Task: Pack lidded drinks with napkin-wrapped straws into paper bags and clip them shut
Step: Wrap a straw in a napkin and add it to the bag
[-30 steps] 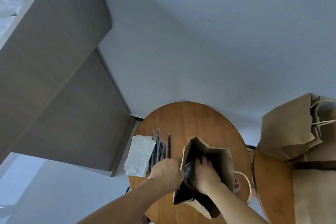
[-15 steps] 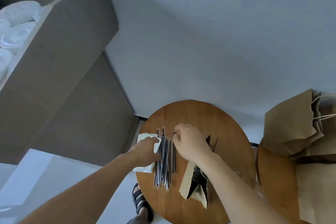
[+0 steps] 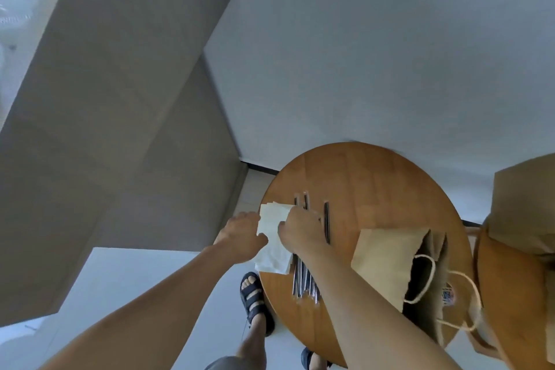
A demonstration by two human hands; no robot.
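A stack of white napkins (image 3: 274, 251) lies at the left edge of the round wooden table (image 3: 375, 177). Beside it lie several dark wrapped straws (image 3: 304, 282). My left hand (image 3: 240, 239) rests on the napkins' left edge. My right hand (image 3: 301, 230) reaches across the straws and pinches the top napkin near its upper right corner. A brown paper bag (image 3: 387, 261) with twine handles lies on its side on the table's right half, its mouth dark and open. The drink inside it is hidden.
More brown paper bags (image 3: 524, 204) sit on a second wooden table (image 3: 510, 294) at the right. A grey cabinet (image 3: 120, 129) stands at the left against the white wall. My sandalled feet (image 3: 255, 299) show below the table edge.
Both hands left the bag, which went from upright to lying on its side. My right hand moved from the straws to the napkin stack; my left hand stays at the napkins.
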